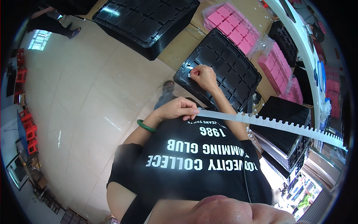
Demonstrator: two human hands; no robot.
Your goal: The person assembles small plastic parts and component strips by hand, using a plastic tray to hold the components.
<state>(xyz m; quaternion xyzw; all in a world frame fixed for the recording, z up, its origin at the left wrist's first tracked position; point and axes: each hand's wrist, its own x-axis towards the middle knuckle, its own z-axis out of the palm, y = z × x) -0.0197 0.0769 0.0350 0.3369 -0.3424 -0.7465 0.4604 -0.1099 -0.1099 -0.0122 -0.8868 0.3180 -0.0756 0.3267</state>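
My left hand [181, 108], with a green bangle [145, 126] on its wrist, pinches the end of a long white strip [257, 120]. Notches run along one edge of the strip, which stretches across my right forearm toward the far right. Over the near left corner of a black compartmented tray [223, 63], my right hand [204, 77] is closed in a pinch. A small white piece [190, 75] shows at its fingertips, partly hidden by the fingers. The tray sits on top of a stack.
Another stack of black trays [149, 18] stands at the far left of the table. Pink trays [233, 26] in clear plastic lie beyond, with more pink trays [276, 67] to the right. Black sheets [281, 115] are piled at my right. A curved white frame [304, 41] rises there.
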